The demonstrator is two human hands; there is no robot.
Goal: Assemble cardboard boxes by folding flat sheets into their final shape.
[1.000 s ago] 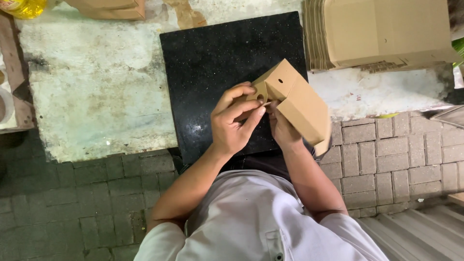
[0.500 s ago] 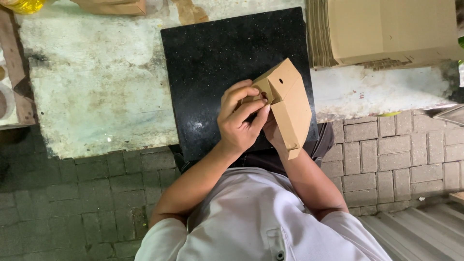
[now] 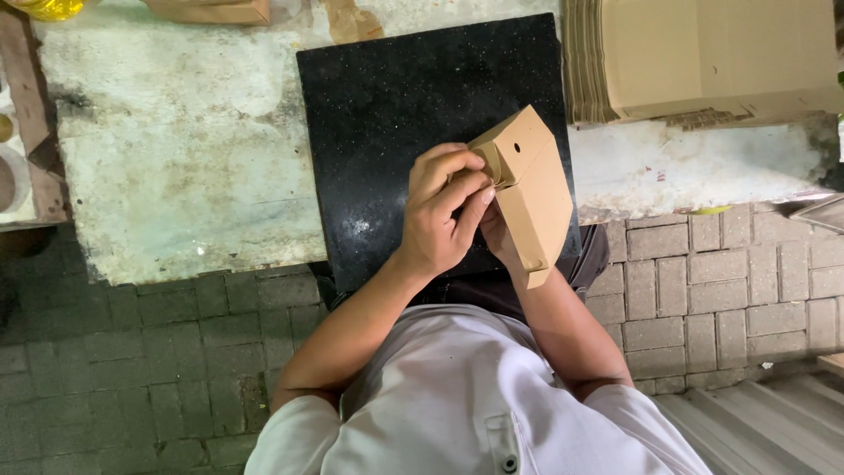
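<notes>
Small brown cardboard box point(image 3: 532, 189), matte, wedge-like, tilted on end above a glossy speckled black stone slab point(image 3: 396, 114). Left hand point(image 3: 444, 215) curls its fingers over the box's folded end flap; right hand point(image 3: 497, 236), mostly hidden, grips from beneath. Stained, rough concrete table point(image 3: 176, 158); flat corrugated cardboard stack point(image 3: 703, 57) at its far right.

A matt brown cardboard box point(image 3: 527, 189) sits over a glossy speckled black stone slab point(image 3: 413, 97) on rough, stained concrete point(image 3: 176, 149).
</notes>
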